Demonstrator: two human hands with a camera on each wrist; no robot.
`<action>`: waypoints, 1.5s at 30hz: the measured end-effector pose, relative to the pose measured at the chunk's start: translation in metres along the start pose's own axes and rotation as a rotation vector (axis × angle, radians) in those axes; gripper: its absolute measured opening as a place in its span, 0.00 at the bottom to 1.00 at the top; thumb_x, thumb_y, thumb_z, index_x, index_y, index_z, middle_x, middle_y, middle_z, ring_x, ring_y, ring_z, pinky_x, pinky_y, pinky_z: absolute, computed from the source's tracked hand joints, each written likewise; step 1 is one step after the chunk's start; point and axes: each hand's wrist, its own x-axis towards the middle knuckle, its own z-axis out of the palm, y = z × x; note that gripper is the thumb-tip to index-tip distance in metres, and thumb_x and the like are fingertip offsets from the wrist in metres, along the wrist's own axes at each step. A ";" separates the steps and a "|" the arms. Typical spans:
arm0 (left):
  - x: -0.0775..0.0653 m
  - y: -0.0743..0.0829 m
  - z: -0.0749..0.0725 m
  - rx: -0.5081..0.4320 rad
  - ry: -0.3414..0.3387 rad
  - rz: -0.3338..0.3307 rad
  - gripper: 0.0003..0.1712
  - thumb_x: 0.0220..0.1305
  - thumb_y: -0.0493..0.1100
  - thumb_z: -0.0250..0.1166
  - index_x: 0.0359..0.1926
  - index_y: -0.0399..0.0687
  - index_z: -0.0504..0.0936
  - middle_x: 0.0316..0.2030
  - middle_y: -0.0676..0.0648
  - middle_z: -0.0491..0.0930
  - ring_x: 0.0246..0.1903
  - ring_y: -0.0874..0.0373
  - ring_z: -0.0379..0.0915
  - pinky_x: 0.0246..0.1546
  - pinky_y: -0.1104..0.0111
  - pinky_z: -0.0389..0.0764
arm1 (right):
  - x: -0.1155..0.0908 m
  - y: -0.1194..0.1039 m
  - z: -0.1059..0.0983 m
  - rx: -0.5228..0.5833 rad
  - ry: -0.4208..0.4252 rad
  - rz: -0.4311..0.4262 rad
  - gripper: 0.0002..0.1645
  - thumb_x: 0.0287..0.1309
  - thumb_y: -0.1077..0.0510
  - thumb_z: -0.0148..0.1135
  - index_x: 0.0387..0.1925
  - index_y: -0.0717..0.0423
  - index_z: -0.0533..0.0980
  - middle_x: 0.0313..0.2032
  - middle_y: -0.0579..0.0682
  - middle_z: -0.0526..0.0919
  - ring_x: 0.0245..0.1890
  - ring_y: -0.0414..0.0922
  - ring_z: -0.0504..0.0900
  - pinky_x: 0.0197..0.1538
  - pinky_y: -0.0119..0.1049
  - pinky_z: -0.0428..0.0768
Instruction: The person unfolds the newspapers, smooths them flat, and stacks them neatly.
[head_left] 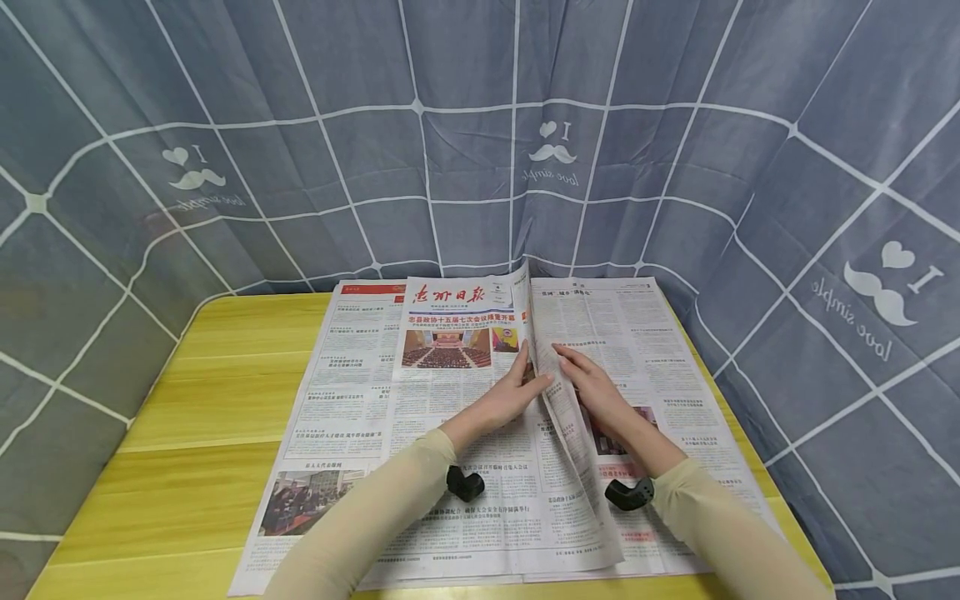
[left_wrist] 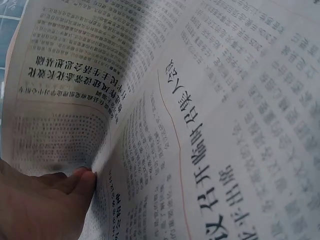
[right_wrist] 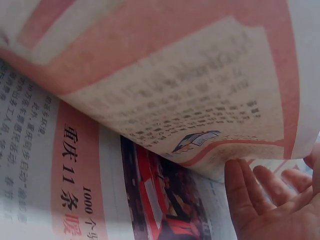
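Observation:
A newspaper (head_left: 480,442) with a red masthead lies spread on the yellow table, and one of its pages (head_left: 566,425) stands raised in a curved ridge near the middle. My left hand (head_left: 517,392) is on the left side of this ridge, pinching the paper between thumb and fingers. In the left wrist view its fingertips (left_wrist: 87,180) are at the bend of the printed sheet. On the ridge's right side is my right hand (head_left: 596,392). Its extended fingers (right_wrist: 242,192) touch the underside of the lifted page in the right wrist view, over another printed page with a photo.
Under the newspaper is a yellow wood-grain table (head_left: 172,450), bare at the left. A grey curtain (head_left: 465,167) with white grid lines surrounds the back and sides. Dark devices (head_left: 465,483) sit by both wrists.

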 end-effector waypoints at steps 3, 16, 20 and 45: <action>0.000 0.000 0.000 0.004 0.020 -0.008 0.51 0.76 0.64 0.51 0.82 0.61 0.28 0.80 0.40 0.45 0.76 0.44 0.49 0.72 0.49 0.58 | 0.000 0.000 0.002 -0.021 0.002 -0.011 0.34 0.81 0.42 0.44 0.80 0.48 0.57 0.76 0.57 0.58 0.66 0.57 0.71 0.60 0.48 0.76; 0.005 -0.006 0.000 -0.099 0.069 0.080 0.37 0.84 0.43 0.35 0.83 0.58 0.28 0.82 0.45 0.38 0.78 0.48 0.41 0.75 0.54 0.49 | 0.002 -0.002 0.007 -0.121 0.050 -0.051 0.31 0.83 0.48 0.41 0.80 0.51 0.56 0.72 0.60 0.66 0.64 0.57 0.72 0.63 0.51 0.72; 0.006 -0.007 0.000 -0.084 0.097 0.031 0.36 0.83 0.44 0.37 0.83 0.57 0.31 0.81 0.43 0.40 0.78 0.48 0.42 0.76 0.55 0.47 | 0.001 -0.003 0.005 -0.181 0.068 -0.073 0.32 0.83 0.52 0.42 0.81 0.52 0.53 0.68 0.63 0.70 0.60 0.58 0.76 0.59 0.52 0.76; 0.001 -0.006 -0.008 -0.084 0.167 0.031 0.41 0.80 0.36 0.39 0.82 0.52 0.26 0.79 0.34 0.47 0.65 0.39 0.69 0.62 0.53 0.74 | -0.007 -0.008 -0.007 -0.387 0.069 -0.056 0.41 0.81 0.58 0.38 0.83 0.45 0.33 0.66 0.72 0.70 0.35 0.54 0.87 0.32 0.46 0.85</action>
